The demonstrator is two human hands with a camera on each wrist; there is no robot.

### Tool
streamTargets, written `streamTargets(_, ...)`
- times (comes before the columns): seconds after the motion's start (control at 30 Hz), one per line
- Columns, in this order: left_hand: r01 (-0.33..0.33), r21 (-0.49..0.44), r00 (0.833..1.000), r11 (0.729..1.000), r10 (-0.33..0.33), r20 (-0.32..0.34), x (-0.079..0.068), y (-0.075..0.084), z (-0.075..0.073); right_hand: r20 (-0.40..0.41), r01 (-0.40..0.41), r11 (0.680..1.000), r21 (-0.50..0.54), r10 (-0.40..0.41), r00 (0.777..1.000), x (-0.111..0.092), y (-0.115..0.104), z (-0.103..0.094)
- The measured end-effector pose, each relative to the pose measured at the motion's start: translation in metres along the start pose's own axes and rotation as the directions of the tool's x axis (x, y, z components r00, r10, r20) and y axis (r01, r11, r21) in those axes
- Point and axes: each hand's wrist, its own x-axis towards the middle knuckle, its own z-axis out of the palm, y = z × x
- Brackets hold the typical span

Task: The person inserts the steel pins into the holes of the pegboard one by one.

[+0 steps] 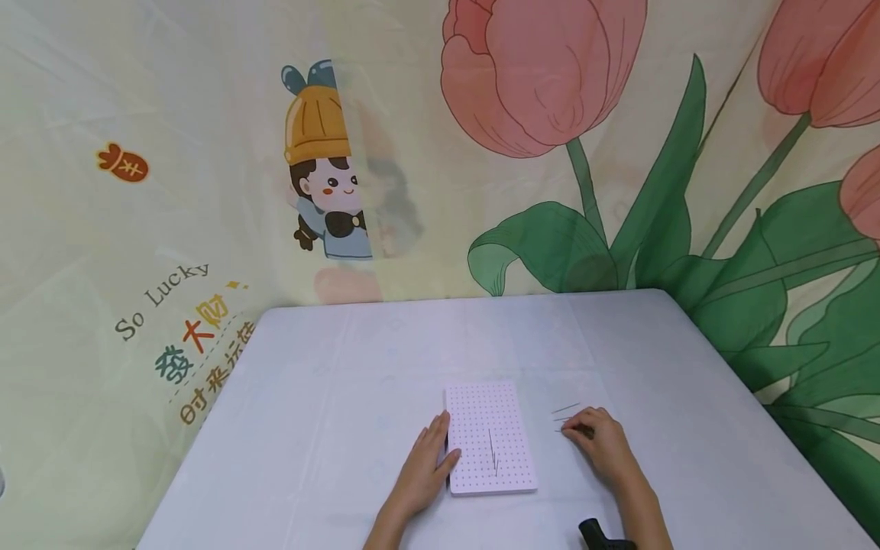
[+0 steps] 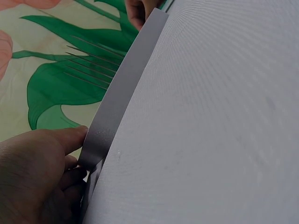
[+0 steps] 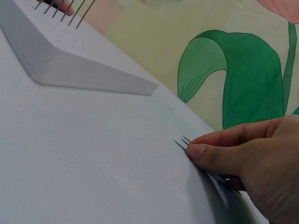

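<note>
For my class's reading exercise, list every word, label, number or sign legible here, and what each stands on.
"So Lucky": dark curved lettering on the cream printed backdrop.
"發大财": teal, red and yellow characters below that, same backdrop.
"时来运": brown characters lower still; a final one is too unclear to quote.
A yuan-like sign on the backdrop's orange-red printed pouch: too small to be certain.
No lettering shows on the white rectangular board with small holes.

White board [image 1: 474,416], thin dark pins [image 3: 86,14]
The perforated board lies flat, well apart from the table's [image 1: 330,382] far edge; five pins stand in a row in it, others lie between it and the table's right edge.
</note>
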Motion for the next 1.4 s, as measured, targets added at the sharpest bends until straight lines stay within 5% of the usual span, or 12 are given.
streamTargets(0.4, 0.009, 0.001, 1.0, 1.0, -0.009, 0.005, 0.001, -0.001, -0.001, 0.055, 0.049, 0.999, -0.005, -0.049, 0.997, 0.004, -0.009, 0.001)
streamTargets(0.7, -0.002, 0.002, 1.0, 1.0, 0.002, 0.005, 0.0, -0.001, 0.0, -0.095, 0.224, 0.97, 0.096, -0.215, 0.972, 0.007, -0.027, 0.014)
streamTargets(0.9, 0.017, -0.002, 1.0, 1.0, -0.017, 0.011, 0.0, 0.0, 0.001, -0.151, 0.241, 0.95, 0.199, -0.213, 0.965, 0.01, -0.046, 0.026)
streamTargets(1.0, 0.015, 0.0, 1.0, 1.0, -0.015, 0.008, 0.0, 0.001, 0.0, -0.161, 0.236, 0.923, 0.305, -0.194, 0.968, 0.011, -0.058, 0.033)
streamTargets(1.13, 0.005, 0.005, 1.0, 1.0, -0.005, 0.003, 0.0, 0.0, 0.0, -0.148, 0.241, 0.845, 0.478, -0.192, 0.97, 0.012, -0.074, 0.042)
streamTargets(1.27, -0.01, 0.006, 1.0, 1.0, 0.011, -0.005, 0.0, 0.0, 0.0, -0.147, 0.31, 0.77, 0.558, -0.276, 0.95, 0.012, -0.09, 0.046)
streamTargets(1.4, -0.028, 0.003, 0.999, 1.0, 0.028, -0.018, 0.0, -0.002, 0.001, -0.131, 0.355, 0.731, 0.583, -0.346, 0.929, 0.011, -0.104, 0.042)
